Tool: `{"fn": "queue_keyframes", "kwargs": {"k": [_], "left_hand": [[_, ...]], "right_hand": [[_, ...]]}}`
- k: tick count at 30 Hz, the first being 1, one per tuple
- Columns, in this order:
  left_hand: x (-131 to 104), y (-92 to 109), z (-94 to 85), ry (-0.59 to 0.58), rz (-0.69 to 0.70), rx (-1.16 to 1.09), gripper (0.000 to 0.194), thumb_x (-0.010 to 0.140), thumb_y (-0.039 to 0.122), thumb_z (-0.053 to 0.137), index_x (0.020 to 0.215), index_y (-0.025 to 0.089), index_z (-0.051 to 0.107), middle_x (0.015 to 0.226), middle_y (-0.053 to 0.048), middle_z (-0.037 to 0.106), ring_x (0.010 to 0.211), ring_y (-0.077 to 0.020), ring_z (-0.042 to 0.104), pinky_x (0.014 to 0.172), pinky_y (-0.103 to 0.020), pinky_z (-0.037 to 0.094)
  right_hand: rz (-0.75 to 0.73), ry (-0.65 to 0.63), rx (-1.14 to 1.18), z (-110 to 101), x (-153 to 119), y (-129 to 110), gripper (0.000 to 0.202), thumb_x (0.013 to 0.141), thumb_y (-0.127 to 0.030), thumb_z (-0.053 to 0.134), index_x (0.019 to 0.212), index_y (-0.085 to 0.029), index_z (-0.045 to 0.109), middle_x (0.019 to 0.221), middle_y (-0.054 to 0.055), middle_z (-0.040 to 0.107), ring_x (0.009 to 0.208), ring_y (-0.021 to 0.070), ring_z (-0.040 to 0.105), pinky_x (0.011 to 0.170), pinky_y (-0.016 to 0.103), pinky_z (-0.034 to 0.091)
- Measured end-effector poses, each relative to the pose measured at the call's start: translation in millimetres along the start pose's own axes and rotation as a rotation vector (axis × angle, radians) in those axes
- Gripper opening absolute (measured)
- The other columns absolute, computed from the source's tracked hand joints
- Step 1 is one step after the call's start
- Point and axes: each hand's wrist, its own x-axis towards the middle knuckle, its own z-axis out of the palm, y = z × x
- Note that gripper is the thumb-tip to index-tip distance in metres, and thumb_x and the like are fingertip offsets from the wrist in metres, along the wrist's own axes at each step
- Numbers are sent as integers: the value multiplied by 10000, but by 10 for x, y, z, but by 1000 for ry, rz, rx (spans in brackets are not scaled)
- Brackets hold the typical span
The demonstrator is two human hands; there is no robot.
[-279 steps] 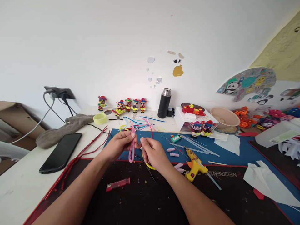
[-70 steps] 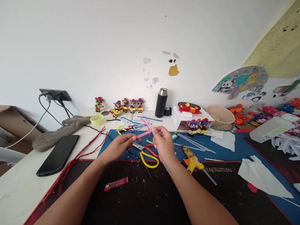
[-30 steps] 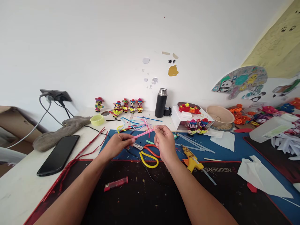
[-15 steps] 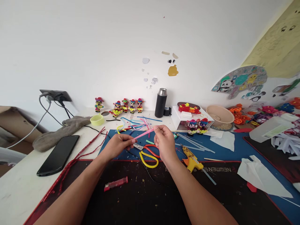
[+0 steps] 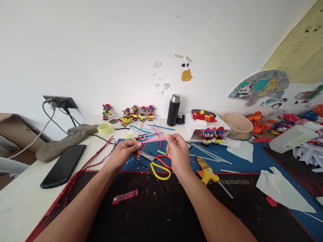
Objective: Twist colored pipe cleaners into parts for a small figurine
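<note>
Left hand (image 5: pixel 126 153) and right hand (image 5: pixel 178 152): pinch grip on slender pink strands (image 5: pixel 154 139)

At frame centre: strands drawn nearly level between both hands, raised clear of the work surface. On the left end: left thumb and fingers closed together. On the right end: right thumb pressed against curled fingers.

Just below the strands: metal scissors with one red and one yellow handle (image 5: pixel 151 158), blades toward the left. Right of centre: yellow glue gun with orange trigger (image 5: pixel 208 175). Lower left of centre, on black mat with red edging (image 5: pixel 141 222): red cigarette lighter (image 5: pixel 125 197). Upper centre, upright: black cylindrical flask with silver top (image 5: pixel 173 111).
</note>
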Motion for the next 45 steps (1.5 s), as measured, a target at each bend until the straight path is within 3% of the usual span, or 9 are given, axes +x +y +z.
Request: {"fn": "queue_keyframes", "kwargs": {"k": [10,15,20,22,27,33,41,45], "left_hand": [[15,-19,7,126,76,-41,404,681,559,903,720,172,793,714,-80,737,621,-158,578,589,-270,431],[2,-18,-2,74,109,64,382,740,549,863,707,181,769,641,-47,685,611,-159,540,600,-277,418],[-20,0,15,-68,61,226,365,717,511,885,677,180,736,555,-6,614,576,-150,512,603,-274,400],[-21,-1,22,-68,52,147,386,723,534,877,676,182,728,555,-7,616,566,-150,519,598,-275,409],[1,-16,13,58,40,-131,409,669,531,925,703,163,751,643,-47,689,575,-140,575,560,-251,405],[22,-15,10,142,27,-211,395,628,477,954,750,150,769,745,-73,746,601,-145,617,545,-247,416],[-6,-3,35,124,109,-191,395,687,496,928,690,171,704,601,-15,647,570,-122,547,558,-232,400],[-6,26,23,131,117,-324,383,679,426,939,675,173,651,581,30,559,543,-102,521,539,-222,399]], "right_hand": [[29,14,-22,-3,15,103,423,793,-549,834,759,-219,570,448,-125,360,344,62,296,347,204,179],[36,40,3,-6,24,94,417,781,-530,846,763,-219,569,462,-125,365,351,60,299,347,200,174],[47,40,9,12,6,4,410,789,-519,841,776,-221,560,462,-125,376,359,63,310,357,201,186],[47,36,11,18,3,-10,411,792,-522,837,773,-223,556,454,-127,368,359,65,310,359,202,189],[72,14,14,23,-11,2,410,790,-527,838,770,-221,565,463,-123,374,363,64,308,358,205,186],[79,18,17,17,-22,8,405,788,-522,841,775,-219,572,471,-121,377,371,64,305,361,204,185],[70,19,13,14,-5,74,432,782,-549,845,760,-219,567,459,-120,371,361,62,298,357,209,167],[77,-11,0,41,-42,62,431,772,-546,852,762,-217,574,455,-123,368,355,61,294,353,209,165]]}}
